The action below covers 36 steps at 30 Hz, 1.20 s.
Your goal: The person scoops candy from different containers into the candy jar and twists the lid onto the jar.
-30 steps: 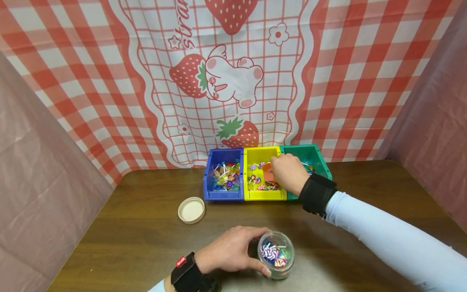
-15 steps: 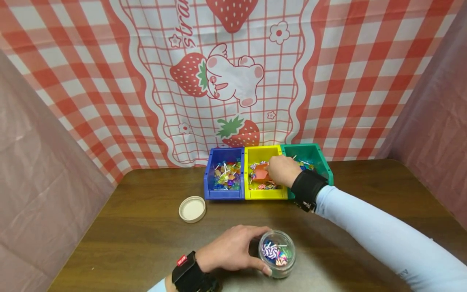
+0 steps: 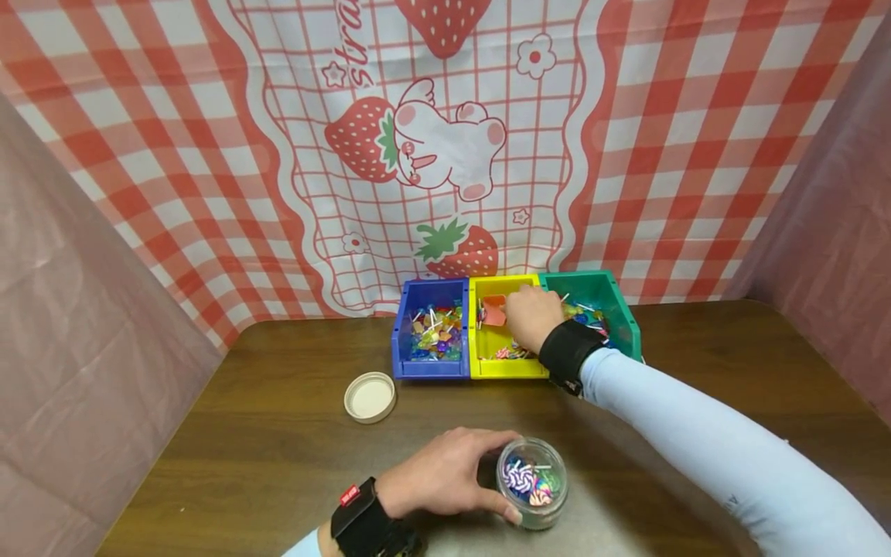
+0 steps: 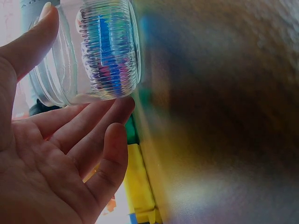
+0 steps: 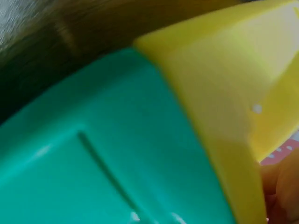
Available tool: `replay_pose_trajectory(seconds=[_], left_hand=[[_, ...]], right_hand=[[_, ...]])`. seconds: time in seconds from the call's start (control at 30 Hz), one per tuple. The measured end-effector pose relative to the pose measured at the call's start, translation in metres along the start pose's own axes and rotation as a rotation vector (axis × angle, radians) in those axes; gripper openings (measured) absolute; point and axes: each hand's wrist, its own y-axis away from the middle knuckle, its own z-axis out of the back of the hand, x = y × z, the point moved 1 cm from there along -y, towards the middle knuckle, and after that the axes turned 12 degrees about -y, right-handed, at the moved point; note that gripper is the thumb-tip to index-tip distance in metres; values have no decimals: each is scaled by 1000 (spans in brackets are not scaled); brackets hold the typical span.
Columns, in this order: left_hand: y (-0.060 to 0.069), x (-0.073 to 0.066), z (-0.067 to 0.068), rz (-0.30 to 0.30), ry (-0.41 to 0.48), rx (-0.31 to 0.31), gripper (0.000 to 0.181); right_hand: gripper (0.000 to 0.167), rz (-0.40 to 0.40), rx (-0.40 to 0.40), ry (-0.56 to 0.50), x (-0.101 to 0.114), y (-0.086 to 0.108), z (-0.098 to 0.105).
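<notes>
My left hand (image 3: 445, 473) grips a clear glass jar (image 3: 534, 510) from its left side, thumb and fingers around it; the jar holds swirl lollipop pieces and blue and green bits. The left wrist view shows the thumb and fingers of that hand (image 4: 70, 135) against the ribbed jar (image 4: 110, 51). Over the yellow bin (image 3: 490, 370), my right hand (image 3: 534, 319) holds an orange scoop-like piece (image 3: 494, 311) by its right side; its fingertips are hidden. Small lollipops (image 3: 506, 354) lie in that bin. Only part of the right hand (image 5: 284, 189) shows in the right wrist view.
A blue bin (image 3: 431, 370) with mixed colourful pieces adjoins the yellow one on the left, and a green bin (image 3: 623, 309) on the right. A white lid (image 3: 370, 398) lies on the wooden table (image 3: 278, 433). A checked cloth (image 3: 668, 155) hangs behind.
My right hand has moved slightly left over the yellow bin. The orange piece has shifted left and towards the back of the bin. My left hand stays at the jar.
</notes>
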Motion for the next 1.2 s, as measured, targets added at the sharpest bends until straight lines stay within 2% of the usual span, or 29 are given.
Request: replay_pose_trajectory(seconds=[0.17, 0.3, 0.5, 0.63, 0.73, 0.87, 1.0, 1.2], left_hand=[[-1, -1, -2, -5, 5, -8, 77], [-1, 0, -1, 2, 12, 0, 77], [0, -1, -1, -10, -17, -24, 78], [0, -1, -1, -9, -17, -20, 77], [-1, -1, -1, -12, -14, -13, 77], [-2, -2, -1, -29, -24, -25, 76], [-1, -3, -1, -31, -29, -33, 75], [-1, -2, 0, -7, -6, -5, 77]], right_hand=[[23, 81, -25, 0, -5, -2, -4], [25, 126, 12, -17, -13, -5, -3], [34, 196, 81, -116, -21, -5, 5], [41, 182, 125, -155, -23, -5, 10], [43, 138, 137, -120, -20, -4, 11], [40, 104, 84, -61, -16, -5, 9], [40, 127, -1, -37, -17, -7, 4], [48, 151, -9, -44, -23, -6, 3]])
